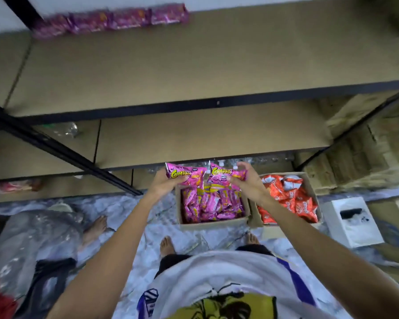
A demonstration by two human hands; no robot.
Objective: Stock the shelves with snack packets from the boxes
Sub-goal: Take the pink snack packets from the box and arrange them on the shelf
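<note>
Left hand (164, 183) grips one pink snack packet (183, 174) and right hand (248, 183) grips a second packet (226, 175), the fingers of both clenched round the outer ends. The two are held side by side, long axes apparently crosswise, above the box of pink packets (213, 221). The upper shelf (171, 72), with a shelved row (111, 20) at its back, lies up and ahead; neither hand is nearer. The packets' lower edges merge with the box contents. The shelved row is blurred.
</note>
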